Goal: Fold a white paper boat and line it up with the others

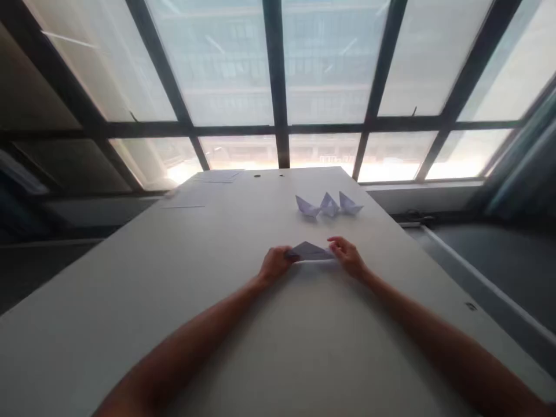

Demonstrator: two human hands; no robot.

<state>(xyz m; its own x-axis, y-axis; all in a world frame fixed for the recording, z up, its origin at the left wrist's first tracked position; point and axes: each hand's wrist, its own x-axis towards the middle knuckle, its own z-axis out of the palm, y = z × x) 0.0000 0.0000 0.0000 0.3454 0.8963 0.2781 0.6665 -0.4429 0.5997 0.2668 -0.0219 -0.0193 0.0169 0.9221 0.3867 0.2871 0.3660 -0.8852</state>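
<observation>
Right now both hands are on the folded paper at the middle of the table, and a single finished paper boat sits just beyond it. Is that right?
Not quite. The head view shows three paper boats beyond the folded paper, not one, side by side on the table. The left hand and right hand are on the folded paper, as you said.

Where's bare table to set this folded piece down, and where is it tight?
Widest bare patch: the left side of the table, from the left hand to the flat sheets at the far corner. Also bare: the near stretch between the forearms, and a narrower strip right of the right hand. Tight: beyond the folded paper, where three paper boats sit close together.
</observation>
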